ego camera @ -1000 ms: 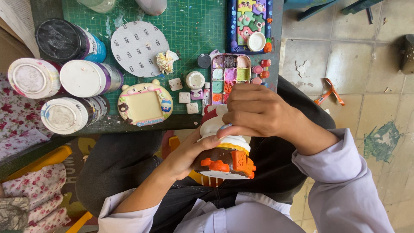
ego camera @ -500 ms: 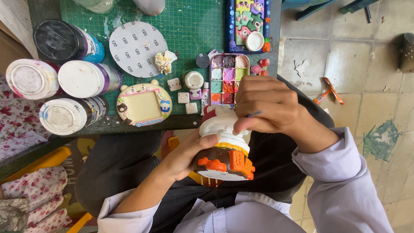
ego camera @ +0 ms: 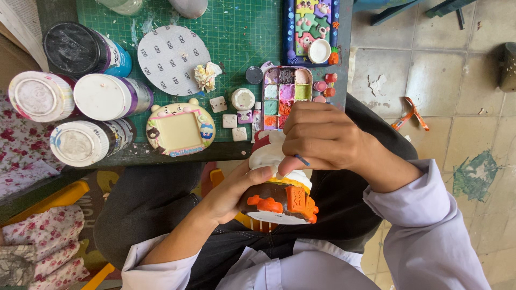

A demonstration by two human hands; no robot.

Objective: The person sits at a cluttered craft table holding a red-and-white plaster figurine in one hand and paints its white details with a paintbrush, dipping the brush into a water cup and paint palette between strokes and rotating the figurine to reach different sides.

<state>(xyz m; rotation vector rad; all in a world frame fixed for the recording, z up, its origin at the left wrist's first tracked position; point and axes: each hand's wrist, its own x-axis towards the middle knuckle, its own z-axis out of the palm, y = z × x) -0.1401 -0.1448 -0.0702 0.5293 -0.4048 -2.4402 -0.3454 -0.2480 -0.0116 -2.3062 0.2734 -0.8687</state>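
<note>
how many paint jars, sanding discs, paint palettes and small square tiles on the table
paint jars: 4
sanding discs: 1
paint palettes: 1
small square tiles: 4
total: 10

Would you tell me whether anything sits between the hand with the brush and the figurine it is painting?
Nothing visible does. The right hand rests directly over the white and orange figurine, its thin brush at the white top, while the left hand cups the figurine from the side.
</note>
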